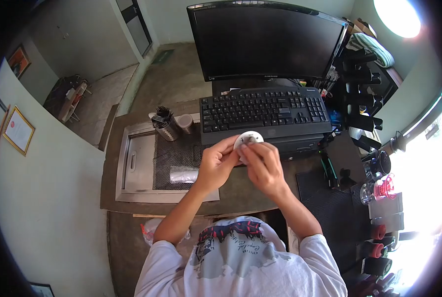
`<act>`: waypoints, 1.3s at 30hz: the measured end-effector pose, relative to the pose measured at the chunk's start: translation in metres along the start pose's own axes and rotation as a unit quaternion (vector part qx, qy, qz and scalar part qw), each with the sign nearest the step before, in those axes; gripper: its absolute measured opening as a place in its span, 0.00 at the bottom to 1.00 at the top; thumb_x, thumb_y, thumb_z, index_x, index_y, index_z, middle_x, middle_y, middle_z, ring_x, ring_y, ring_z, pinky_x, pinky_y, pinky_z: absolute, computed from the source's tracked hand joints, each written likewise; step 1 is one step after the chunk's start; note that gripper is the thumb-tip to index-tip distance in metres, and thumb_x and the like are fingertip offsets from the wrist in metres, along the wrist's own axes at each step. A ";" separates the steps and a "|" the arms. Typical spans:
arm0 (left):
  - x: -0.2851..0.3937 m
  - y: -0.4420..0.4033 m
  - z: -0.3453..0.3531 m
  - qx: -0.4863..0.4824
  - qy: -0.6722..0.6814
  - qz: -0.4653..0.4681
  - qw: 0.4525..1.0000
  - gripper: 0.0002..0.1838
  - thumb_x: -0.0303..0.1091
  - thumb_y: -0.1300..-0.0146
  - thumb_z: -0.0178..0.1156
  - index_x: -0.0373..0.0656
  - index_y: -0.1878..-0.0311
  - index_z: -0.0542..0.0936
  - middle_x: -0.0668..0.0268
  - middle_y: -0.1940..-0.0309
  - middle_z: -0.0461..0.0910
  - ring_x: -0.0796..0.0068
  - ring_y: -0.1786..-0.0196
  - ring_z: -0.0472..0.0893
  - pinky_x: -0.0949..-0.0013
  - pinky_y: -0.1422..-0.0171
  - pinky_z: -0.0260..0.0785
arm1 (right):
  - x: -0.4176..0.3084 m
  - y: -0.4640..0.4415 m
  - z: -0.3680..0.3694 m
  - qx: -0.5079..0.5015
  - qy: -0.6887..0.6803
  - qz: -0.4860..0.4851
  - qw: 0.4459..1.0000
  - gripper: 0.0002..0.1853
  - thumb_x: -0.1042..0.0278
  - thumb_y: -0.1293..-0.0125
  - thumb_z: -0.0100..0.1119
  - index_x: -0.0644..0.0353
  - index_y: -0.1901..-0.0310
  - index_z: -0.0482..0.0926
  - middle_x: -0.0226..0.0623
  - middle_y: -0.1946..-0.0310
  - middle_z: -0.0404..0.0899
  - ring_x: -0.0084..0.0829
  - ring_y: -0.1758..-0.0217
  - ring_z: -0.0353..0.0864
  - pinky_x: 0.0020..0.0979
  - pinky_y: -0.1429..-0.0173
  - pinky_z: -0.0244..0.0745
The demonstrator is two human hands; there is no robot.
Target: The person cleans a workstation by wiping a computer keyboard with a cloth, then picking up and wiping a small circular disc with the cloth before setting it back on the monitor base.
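Both hands meet just in front of the keyboard, holding a small round white disc [251, 134] with dark marks on its face. My left hand [217, 166] grips the disc's left edge between thumb and fingers. On the other side, my right hand [265, 169] has its fingertips pressed on the disc's face, over a small greyish part that I cannot make out. The fingers cover much of the disc's lower half. Right behind the hands is the black keyboard [263, 110].
A black monitor [268, 42] stands behind the keyboard. To the left, a metal-framed tray [146, 195] has a clear plastic packet [183, 174], a metal cup of dark straws [166, 129] and a small lidded jar [185, 123]. At right lies a black mat [322, 213] beside glassware.
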State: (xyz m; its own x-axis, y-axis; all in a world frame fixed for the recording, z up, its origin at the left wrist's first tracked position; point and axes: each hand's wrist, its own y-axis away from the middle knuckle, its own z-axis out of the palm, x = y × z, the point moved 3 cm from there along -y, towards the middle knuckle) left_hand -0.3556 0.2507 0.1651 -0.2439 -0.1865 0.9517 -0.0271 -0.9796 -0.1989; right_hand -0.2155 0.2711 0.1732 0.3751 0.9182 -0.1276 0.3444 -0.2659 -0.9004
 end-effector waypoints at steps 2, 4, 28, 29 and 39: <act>-0.002 -0.001 -0.003 -0.003 -0.067 0.018 0.998 0.19 0.24 0.30 0.51 0.31 0.37 0.69 0.58 0.48 0.78 0.75 0.48 0.78 0.72 0.42 0.73 | -0.002 -0.002 0.001 -0.009 -0.002 -0.009 1.000 0.20 0.82 0.53 0.61 0.68 0.54 0.79 0.40 0.54 0.74 0.40 0.51 0.76 0.35 0.48 0.76; -0.002 -0.002 -0.004 -0.008 -0.103 0.029 0.994 0.19 0.24 0.30 0.50 0.31 0.37 0.69 0.58 0.48 0.78 0.75 0.48 0.78 0.71 0.42 0.74 | -0.001 -0.007 0.002 -0.021 -0.002 -0.030 0.999 0.20 0.82 0.53 0.62 0.68 0.54 0.79 0.41 0.55 0.74 0.40 0.51 0.76 0.35 0.49 0.77; 0.002 0.004 -0.005 0.041 -0.041 -0.013 0.998 0.19 0.27 0.30 0.52 0.32 0.37 0.69 0.60 0.49 0.79 0.77 0.50 0.80 0.74 0.49 0.77 | 0.018 -0.008 0.002 0.018 0.003 0.089 0.996 0.18 0.86 0.55 0.59 0.67 0.58 0.81 0.40 0.58 0.75 0.40 0.57 0.76 0.39 0.52 0.74; 0.002 0.002 -0.006 0.052 -0.039 0.006 0.998 0.19 0.27 0.30 0.53 0.32 0.38 0.70 0.60 0.50 0.80 0.76 0.51 0.80 0.73 0.49 0.77 | 0.016 -0.006 0.003 0.018 0.004 0.089 0.996 0.18 0.86 0.55 0.59 0.67 0.58 0.81 0.40 0.58 0.75 0.40 0.57 0.76 0.39 0.52 0.74; -0.004 0.001 -0.013 0.015 -0.006 -0.051 0.999 0.20 0.30 0.31 0.54 0.33 0.38 0.69 0.57 0.49 0.79 0.71 0.50 0.81 0.69 0.49 0.79 | 0.054 0.028 0.016 0.021 -0.117 0.221 0.968 0.17 0.88 0.50 0.57 0.65 0.57 0.81 0.41 0.57 0.76 0.37 0.62 0.77 0.34 0.58 0.75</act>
State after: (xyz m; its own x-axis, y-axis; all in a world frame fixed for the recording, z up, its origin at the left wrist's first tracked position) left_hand -0.3672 0.2513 0.1576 -0.2294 -0.0865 0.9695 -0.0229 -0.9953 -0.0943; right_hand -0.1989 0.3177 0.1342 0.2705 0.7599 -0.5911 0.1571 -0.6406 -0.7516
